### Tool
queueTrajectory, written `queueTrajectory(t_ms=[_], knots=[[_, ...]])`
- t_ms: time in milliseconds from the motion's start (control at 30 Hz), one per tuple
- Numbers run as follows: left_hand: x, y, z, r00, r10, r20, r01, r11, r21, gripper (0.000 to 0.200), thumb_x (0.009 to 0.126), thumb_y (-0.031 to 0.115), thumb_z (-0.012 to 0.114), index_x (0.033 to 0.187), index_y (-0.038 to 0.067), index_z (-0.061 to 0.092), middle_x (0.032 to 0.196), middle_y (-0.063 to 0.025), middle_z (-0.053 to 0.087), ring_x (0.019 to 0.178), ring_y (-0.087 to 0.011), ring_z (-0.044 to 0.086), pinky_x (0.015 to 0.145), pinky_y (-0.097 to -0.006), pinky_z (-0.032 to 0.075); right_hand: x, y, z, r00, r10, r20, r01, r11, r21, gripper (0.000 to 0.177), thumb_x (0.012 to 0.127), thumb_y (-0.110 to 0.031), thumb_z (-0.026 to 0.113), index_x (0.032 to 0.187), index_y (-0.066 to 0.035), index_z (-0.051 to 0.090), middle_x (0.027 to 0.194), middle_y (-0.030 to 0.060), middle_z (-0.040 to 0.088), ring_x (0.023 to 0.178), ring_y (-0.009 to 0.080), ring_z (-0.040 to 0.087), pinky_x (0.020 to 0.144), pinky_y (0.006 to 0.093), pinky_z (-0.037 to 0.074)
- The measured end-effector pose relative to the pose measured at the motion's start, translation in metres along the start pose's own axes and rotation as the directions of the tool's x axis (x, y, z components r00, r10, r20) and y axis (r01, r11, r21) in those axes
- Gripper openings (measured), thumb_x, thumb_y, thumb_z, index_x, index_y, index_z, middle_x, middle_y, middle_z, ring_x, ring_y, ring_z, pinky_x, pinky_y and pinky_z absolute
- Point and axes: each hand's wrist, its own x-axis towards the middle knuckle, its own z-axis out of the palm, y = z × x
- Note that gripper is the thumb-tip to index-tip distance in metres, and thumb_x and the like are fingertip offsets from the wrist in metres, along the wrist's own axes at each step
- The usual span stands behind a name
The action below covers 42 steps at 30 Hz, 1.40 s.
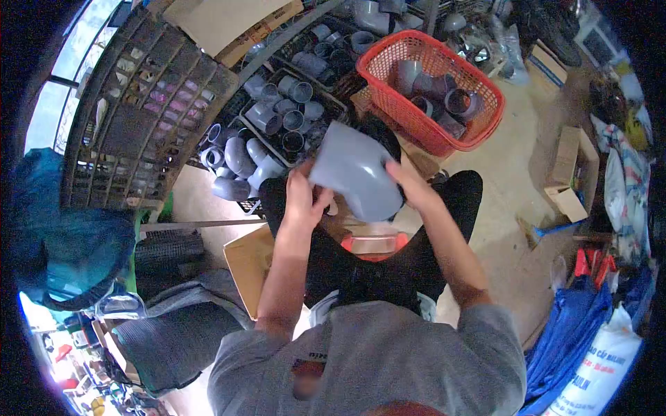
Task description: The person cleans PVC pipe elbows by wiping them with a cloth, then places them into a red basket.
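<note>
Between my two hands is a large grey plastic pipe elbow point(357, 170), held tilted above my lap. My left hand point(303, 195) grips its left end, with the fingers partly hidden behind the fitting. On the other side, my right hand point(412, 182) is closed on the elbow's right edge, thumb on the outer surface. Beyond the elbow stands a red plastic basket point(449, 143) with several grey pipe fittings in it. A dark crate point(331, 104) full of smaller grey fittings is to the left of it, and loose grey elbows point(239, 156) are heaped beside that crate.
A large dark lattice crate point(139, 111) stands upright at the left. An open cardboard box point(248, 267) is by my left leg, another box point(572, 177) on the floor at right. Blue sheeting point(565, 333) and a white printed sack point(603, 367) lie at lower right.
</note>
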Motion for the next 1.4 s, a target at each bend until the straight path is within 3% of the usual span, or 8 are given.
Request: queueTrajectory(t_ms=[300,567,833,900,1133,1233,1267,1400], knots=[[0.036,-0.024,0.008,0.945,0.130,0.300,-0.175,0.976,0.128,0.050,0.102,0.053,0.041,0.118,0.009,0.060,0.093,-0.0053,0.066,0.079,-0.0177,0.063,0.062,-0.0319,0.049,-0.026,0.038,0.024,0.999,-0.009,-0.050,0.046,0.595,0.802,0.096,0.071,-0.051,0.078,0.145,-0.003,0.040,0.131,0.0190,0.058,0.118,0.0369,0.060,0.105,0.0493,0.047],[0.027,-0.090,-0.020,0.773,-0.112,0.625,0.184,0.982,-0.052,0.052,0.097,0.050,0.060,0.126,0.006,0.057,0.118,-0.0020,0.058,0.111,-0.0130,0.052,0.100,-0.0299,0.040,-0.018,0.002,0.028,0.925,-0.377,0.047,0.165,0.510,0.844,0.118,0.069,-0.081,0.064,0.144,0.005,0.035,0.125,0.0231,0.054,0.115,0.0433,0.058,0.099,0.0601,0.048],[0.005,-0.045,-0.052,0.924,0.036,0.382,-0.257,0.797,0.547,0.064,0.082,0.012,0.079,0.138,-0.002,0.052,0.122,-0.0137,0.064,0.113,-0.0210,0.059,0.100,-0.0351,0.046,-0.013,-0.024,0.018,0.897,-0.441,0.022,0.266,0.580,0.770,0.121,0.066,-0.080,0.069,0.148,0.000,0.033,0.135,0.0233,0.052,0.131,0.0404,0.048,0.112,0.0573,0.037],[0.008,-0.040,-0.054,0.768,0.428,0.477,-0.630,0.638,0.443,0.052,0.082,0.008,0.071,0.131,-0.003,0.056,0.122,-0.0159,0.064,0.113,-0.0214,0.061,0.099,-0.0369,0.047,-0.017,-0.027,0.023,0.924,-0.375,-0.079,0.285,0.532,0.797,0.116,0.064,-0.074,0.075,0.147,-0.002,0.037,0.138,0.0221,0.052,0.132,0.0366,0.048,0.113,0.0542,0.036],[0.015,-0.031,-0.054,0.945,0.212,0.251,-0.026,0.810,-0.586,0.055,0.073,0.001,0.061,0.128,0.007,0.052,0.133,-0.0176,0.057,0.127,-0.0299,0.054,0.110,-0.0430,0.041,-0.006,0.020,0.013,0.910,-0.413,0.044,0.075,0.267,0.961,0.096,0.067,-0.046,0.080,0.145,-0.003,0.043,0.131,0.0165,0.060,0.118,0.0334,0.060,0.103,0.0478,0.050],[0.029,-0.047,-0.064,0.590,0.778,0.217,-0.789,0.499,0.358,0.065,0.061,-0.023,0.070,0.115,0.008,0.051,0.147,-0.0179,0.042,0.131,-0.0339,0.048,0.109,-0.0436,0.038,-0.009,0.002,0.024,0.955,-0.292,-0.057,0.188,0.443,0.876,0.090,0.067,-0.044,0.086,0.139,-0.003,0.050,0.127,0.0160,0.062,0.112,0.0302,0.064,0.094,0.0430,0.056],[0.039,-0.051,-0.057,0.830,0.549,0.102,-0.514,0.822,-0.245,0.051,0.077,-0.005,0.070,0.123,0.007,0.053,0.146,-0.0176,0.045,0.132,-0.0306,0.047,0.111,-0.0419,0.037,-0.008,-0.004,0.032,0.964,-0.263,-0.046,0.160,0.430,0.888,0.087,0.067,-0.041,0.085,0.138,-0.003,0.050,0.125,0.0157,0.063,0.108,0.0302,0.065,0.091,0.0424,0.057],[-0.024,0.003,-0.001,0.637,0.690,0.345,-0.771,0.567,0.291,0.061,0.097,0.031,0.049,0.145,-0.007,0.041,0.147,-0.0176,0.048,0.140,-0.0260,0.041,0.116,-0.0376,0.029,-0.002,-0.004,0.061,0.974,-0.136,-0.179,0.225,0.584,0.780,0.082,0.072,-0.039,0.077,0.140,-0.004,0.046,0.124,0.0151,0.062,0.110,0.0294,0.063,0.096,0.0422,0.053]])
